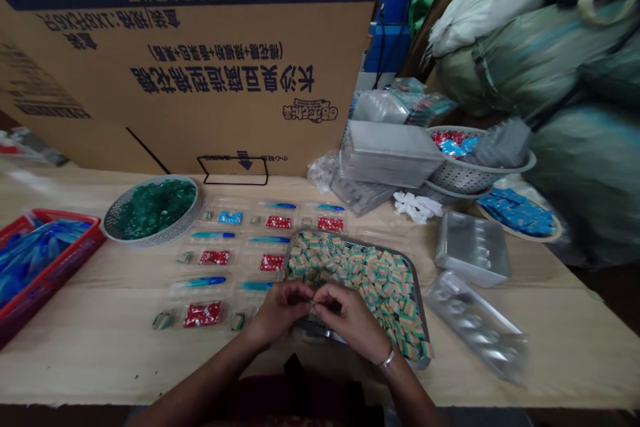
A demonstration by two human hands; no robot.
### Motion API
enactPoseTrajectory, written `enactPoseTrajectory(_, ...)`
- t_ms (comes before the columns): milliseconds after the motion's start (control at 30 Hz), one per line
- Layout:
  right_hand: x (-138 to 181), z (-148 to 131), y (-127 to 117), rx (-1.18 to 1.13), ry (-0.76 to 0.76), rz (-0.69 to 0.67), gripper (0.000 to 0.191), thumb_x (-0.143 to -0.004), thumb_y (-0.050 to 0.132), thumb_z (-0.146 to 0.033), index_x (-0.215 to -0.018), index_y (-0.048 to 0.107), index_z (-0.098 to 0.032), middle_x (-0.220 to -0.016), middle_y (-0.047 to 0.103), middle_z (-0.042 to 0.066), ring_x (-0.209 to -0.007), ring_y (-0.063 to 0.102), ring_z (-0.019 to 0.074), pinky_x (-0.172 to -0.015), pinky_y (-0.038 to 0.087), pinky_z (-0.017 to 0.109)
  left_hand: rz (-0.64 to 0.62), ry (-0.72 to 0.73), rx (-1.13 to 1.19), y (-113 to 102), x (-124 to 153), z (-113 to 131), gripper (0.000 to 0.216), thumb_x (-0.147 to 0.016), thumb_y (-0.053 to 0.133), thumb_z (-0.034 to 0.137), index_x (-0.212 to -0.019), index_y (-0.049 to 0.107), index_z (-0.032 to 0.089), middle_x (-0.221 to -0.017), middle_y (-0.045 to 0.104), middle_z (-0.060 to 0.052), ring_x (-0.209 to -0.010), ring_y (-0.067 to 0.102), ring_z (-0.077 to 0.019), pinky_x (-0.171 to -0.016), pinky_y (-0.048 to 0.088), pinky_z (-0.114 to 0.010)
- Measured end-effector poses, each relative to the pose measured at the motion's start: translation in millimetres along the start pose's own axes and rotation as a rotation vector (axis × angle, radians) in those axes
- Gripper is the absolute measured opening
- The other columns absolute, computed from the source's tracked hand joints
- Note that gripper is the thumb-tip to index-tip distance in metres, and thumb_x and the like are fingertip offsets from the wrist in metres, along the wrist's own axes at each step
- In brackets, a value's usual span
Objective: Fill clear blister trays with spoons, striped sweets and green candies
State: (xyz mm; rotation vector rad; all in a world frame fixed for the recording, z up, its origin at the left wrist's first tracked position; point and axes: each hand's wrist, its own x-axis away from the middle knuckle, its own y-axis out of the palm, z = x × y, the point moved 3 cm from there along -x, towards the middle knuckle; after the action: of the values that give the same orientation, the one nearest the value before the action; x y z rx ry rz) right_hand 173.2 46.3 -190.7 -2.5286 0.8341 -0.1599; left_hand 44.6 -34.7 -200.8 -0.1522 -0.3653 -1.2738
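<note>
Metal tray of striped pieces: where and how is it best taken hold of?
Probably by the rim of the metal tray, one hand at each side, kept level: it is wide, low and heaped with loose striped pieces. Come from outside on the right; on the left, from above, since clear packs crowd that edge.

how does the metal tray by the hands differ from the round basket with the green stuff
The metal tray is rectangular with rounded corners; the round basket has a perforated wall. The tray holds small striped pieces; the basket holds green pieces. The left hand and right hand meet over the tray, while the basket stands apart from them. Both containers rest on the wooden table.
</note>
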Motion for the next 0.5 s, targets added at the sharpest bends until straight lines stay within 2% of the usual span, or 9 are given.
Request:
enactPoseTrajectory(67, -11, 6, -6, 0.116, 0.013, 0.046, 0.013, -0.082, 0.05, -0.014, -0.077, 0.061, -0.019, -0.072, 0.061, 0.0, -0.068, 0.058, 0.0142, -0.063, 0.042, 0.023, 0.06, -0.009, 0.022, -4, -2, -6, 0.022, -0.057, 0.073, 0.024, -0.077, 0.068, 0.015, -0.071, 0.062, 0.0, -0.066, 0.054, -0.0124, -0.062, 0.044, -0.024)
enactPoseTrajectory(167, -34, 14, -17, 0.451, 0.053, 0.203, 0.014, -0.085, 0.048, -0.015, -0.081, 0.062, -0.02, -0.082, 0.061, 0.004, -0.073, 0.058, 0.0163, -0.065, 0.042, 0.025, 0.111, -0.038, 0.074, -8, -6, -14, 0.028, -0.055, 0.071, 0.021, -0.082, 0.067, 0.015, -0.073, 0.057, 0.002, -0.062, 0.052, -0.0106, -0.058, 0.046, -0.024)
enactPoseTrajectory(267, -53, 17, -17, 0.646, 0.081, 0.2, 0.013, -0.083, 0.05, -0.012, -0.083, 0.061, -0.02, -0.091, 0.059, 0.006, -0.071, 0.057, 0.0157, -0.062, 0.04, 0.024, 0.1, -0.054, 0.087, -8, -10, -20, 0.027, -0.057, 0.068, 0.021, -0.083, 0.066, 0.016, -0.071, 0.055, 0.002, -0.06, 0.053, -0.0103, -0.057, 0.046, -0.024)
enactPoseTrajectory(400, -56, 17, -15, 0.641, 0.025, 0.153, 0.016, -0.08, 0.049, -0.007, -0.077, 0.058, -0.019, -0.086, 0.057, 0.005, -0.074, 0.056, 0.0169, -0.064, 0.041, 0.025, 0.125, -0.046, 0.057, -10, -10, -20, 0.027, -0.055, 0.067, 0.017, -0.082, 0.067, 0.015, -0.071, 0.058, 0.001, -0.061, 0.054, -0.0115, -0.057, 0.045, -0.024)
enactPoseTrajectory(500, -41, 12, -21, 0.404, -0.032, 0.169, 0.013, -0.084, 0.045, -0.012, -0.083, 0.057, -0.019, -0.082, 0.057, 0.004, -0.074, 0.055, 0.0164, -0.067, 0.042, 0.026, 0.11, -0.04, 0.01, -10, -9, -16, 0.022, -0.057, 0.067, 0.018, -0.079, 0.068, 0.015, -0.068, 0.06, 0.001, -0.059, 0.052, -0.0113, -0.057, 0.042, -0.023)
